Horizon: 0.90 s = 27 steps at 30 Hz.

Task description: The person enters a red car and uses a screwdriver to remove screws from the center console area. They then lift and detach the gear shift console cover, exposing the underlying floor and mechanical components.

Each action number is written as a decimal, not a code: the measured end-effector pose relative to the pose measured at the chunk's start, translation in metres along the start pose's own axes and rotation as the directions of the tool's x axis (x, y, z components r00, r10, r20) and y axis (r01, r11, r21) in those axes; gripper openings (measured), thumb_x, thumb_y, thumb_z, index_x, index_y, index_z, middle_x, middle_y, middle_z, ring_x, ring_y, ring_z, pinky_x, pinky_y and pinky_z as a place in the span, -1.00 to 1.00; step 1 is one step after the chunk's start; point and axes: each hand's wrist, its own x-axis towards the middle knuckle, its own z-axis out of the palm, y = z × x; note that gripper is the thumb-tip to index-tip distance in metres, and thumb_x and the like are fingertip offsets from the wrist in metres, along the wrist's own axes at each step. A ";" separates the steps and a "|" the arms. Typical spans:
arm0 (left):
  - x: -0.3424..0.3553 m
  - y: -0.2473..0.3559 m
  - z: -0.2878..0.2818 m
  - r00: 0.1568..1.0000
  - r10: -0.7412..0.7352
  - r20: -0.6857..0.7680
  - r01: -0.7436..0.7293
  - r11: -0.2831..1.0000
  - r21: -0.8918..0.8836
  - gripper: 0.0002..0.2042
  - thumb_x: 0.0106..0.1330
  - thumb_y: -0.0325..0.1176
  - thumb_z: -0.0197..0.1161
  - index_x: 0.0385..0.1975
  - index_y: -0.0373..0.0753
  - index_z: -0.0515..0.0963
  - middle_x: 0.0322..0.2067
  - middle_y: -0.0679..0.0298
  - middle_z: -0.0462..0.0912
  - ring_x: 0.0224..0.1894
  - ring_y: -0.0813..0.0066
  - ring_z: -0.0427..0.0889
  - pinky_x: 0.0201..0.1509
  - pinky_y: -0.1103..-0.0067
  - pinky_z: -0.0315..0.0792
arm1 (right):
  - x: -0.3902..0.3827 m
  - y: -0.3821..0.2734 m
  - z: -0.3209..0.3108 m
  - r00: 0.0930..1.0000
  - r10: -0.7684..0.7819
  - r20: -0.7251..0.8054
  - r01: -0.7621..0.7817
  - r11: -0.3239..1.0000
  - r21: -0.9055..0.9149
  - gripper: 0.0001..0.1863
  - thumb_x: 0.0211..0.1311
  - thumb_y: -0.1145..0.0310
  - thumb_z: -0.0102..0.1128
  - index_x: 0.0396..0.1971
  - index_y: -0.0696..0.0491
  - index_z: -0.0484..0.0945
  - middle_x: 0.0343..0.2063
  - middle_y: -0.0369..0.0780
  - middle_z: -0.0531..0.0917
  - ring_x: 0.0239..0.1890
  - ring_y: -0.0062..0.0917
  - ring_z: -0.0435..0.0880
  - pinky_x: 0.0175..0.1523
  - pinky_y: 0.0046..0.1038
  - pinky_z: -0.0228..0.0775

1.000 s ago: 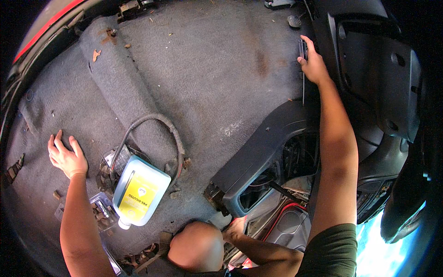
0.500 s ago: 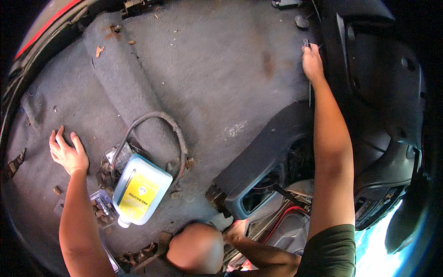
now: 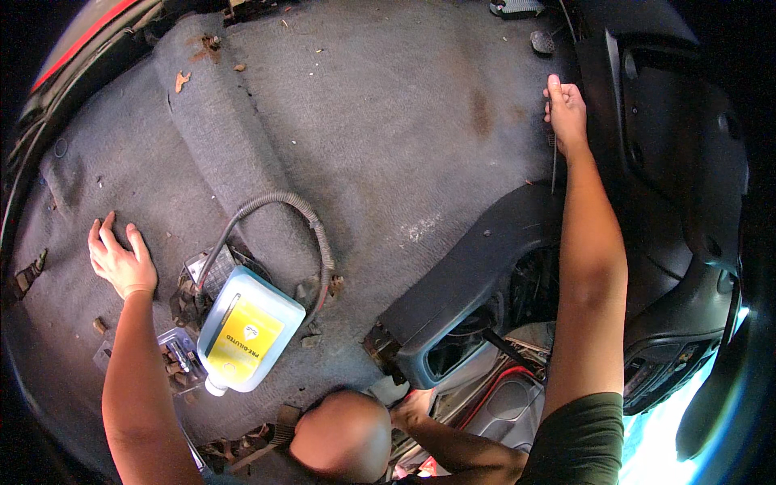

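My left hand [image 3: 123,263] rests on the grey carpet [image 3: 364,145] with its fingers spread and nothing in them. At the far right, my right hand [image 3: 567,113] is closed with the thumb pointing away from me. From beneath it a thin dark rod [image 3: 554,174] runs back toward me; its kind cannot be told, and its far part is hidden by the fingers. Just beyond that hand is a dark foot pedal [image 3: 542,42]. Right of my left forearm lies a translucent plastic jug [image 3: 279,305] of bluish liquid, with a yellow label and white cap.
A corrugated hose [image 3: 311,212] curves over the carpet beside the jug. A clear plastic tray [image 3: 179,352] of small metal parts sits near my left forearm. The black centre console [image 3: 453,283] and dashboard [image 3: 663,162] border the right side. My knee [image 3: 343,436] is at the bottom.
My right hand has shifted slightly right and turned, with the thumb now raised. The head view has moved a little. My left hand stays on the carpet.
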 end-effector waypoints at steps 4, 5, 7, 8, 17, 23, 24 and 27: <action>-0.003 -0.007 -0.002 1.000 -0.001 -0.002 0.001 1.000 0.013 -0.56 0.43 -0.04 0.14 0.25 0.00 0.48 0.33 0.16 0.36 0.42 0.12 0.30 0.49 0.10 0.08 | 0.011 0.009 -0.001 0.998 0.062 0.029 -0.061 0.997 -0.050 -0.53 0.41 -0.09 0.26 -0.23 0.09 0.54 -0.42 -0.32 0.61 -0.51 -0.64 0.49 -0.36 -0.47 0.39; 0.000 -0.002 0.000 1.000 0.001 0.003 -0.001 1.000 0.000 -0.56 0.43 -0.04 0.14 0.25 0.00 0.48 0.33 0.15 0.36 0.42 0.12 0.30 0.49 0.10 0.08 | 0.018 0.018 -0.011 0.983 -0.158 -0.088 0.138 0.970 -0.202 -0.53 0.40 -0.08 0.28 -0.21 0.10 0.54 -0.43 -0.31 0.61 -0.50 -0.62 0.51 -0.34 -0.46 0.41; 0.003 0.003 0.002 1.000 0.002 0.007 -0.002 1.000 -0.007 -0.56 0.43 -0.04 0.14 0.25 0.00 0.48 0.33 0.15 0.36 0.42 0.11 0.31 0.49 0.10 0.08 | 0.023 0.032 -0.010 0.850 -0.491 -0.192 0.380 0.823 -0.423 -0.54 0.37 -0.04 0.33 -0.19 0.11 0.55 -0.44 -0.29 0.62 -0.48 -0.58 0.54 -0.29 -0.44 0.44; 0.002 0.000 0.001 1.000 0.003 0.004 -0.003 1.000 0.002 -0.56 0.43 -0.04 0.14 0.25 0.00 0.47 0.33 0.15 0.36 0.41 0.12 0.31 0.49 0.10 0.08 | 0.019 0.028 0.002 0.778 -0.590 -0.216 0.444 0.759 -0.476 -0.55 0.36 -0.03 0.35 -0.18 0.11 0.56 -0.44 -0.28 0.63 -0.47 -0.56 0.56 -0.27 -0.43 0.46; 0.000 0.000 -0.001 1.000 0.000 0.005 0.000 1.000 0.007 -0.57 0.43 -0.06 0.15 0.25 -0.01 0.48 0.33 0.16 0.36 0.42 0.14 0.31 0.50 0.12 0.06 | -0.009 0.019 0.007 0.892 -0.386 -0.235 0.330 0.912 -0.244 -0.55 0.31 0.02 0.41 -0.12 0.12 0.58 -0.50 -0.19 0.69 -0.43 -0.46 0.66 -0.22 -0.37 0.50; 0.000 -0.001 -0.003 1.000 0.008 0.002 -0.008 1.000 0.000 -0.57 0.43 -0.07 0.15 0.25 -0.01 0.48 0.33 0.15 0.35 0.43 0.14 0.29 0.50 0.12 0.05 | -0.037 -0.012 0.025 0.874 -0.440 -0.205 0.333 0.851 -0.406 -0.60 0.32 0.08 0.42 -0.13 0.11 0.61 -0.43 -0.18 0.71 -0.37 -0.34 0.70 -0.17 -0.30 0.51; 0.000 -0.002 -0.004 1.000 0.006 0.006 -0.006 1.000 0.002 -0.57 0.43 -0.07 0.15 0.25 -0.02 0.48 0.34 0.15 0.35 0.43 0.14 0.29 0.50 0.11 0.05 | -0.032 -0.003 0.024 0.846 -0.498 -0.191 0.377 0.811 -0.447 -0.60 0.30 0.10 0.44 -0.11 0.12 0.61 -0.38 -0.18 0.71 -0.32 -0.38 0.71 -0.15 -0.32 0.51; -0.001 -0.002 -0.005 1.000 -0.005 0.016 0.005 1.000 -0.001 -0.57 0.43 -0.07 0.15 0.25 -0.02 0.47 0.34 0.15 0.34 0.43 0.13 0.28 0.50 0.11 0.04 | -0.034 -0.005 0.026 0.880 -0.410 -0.241 0.332 0.893 -0.304 -0.59 0.29 0.11 0.45 -0.07 0.12 0.64 -0.35 -0.18 0.73 -0.32 -0.40 0.72 -0.13 -0.33 0.52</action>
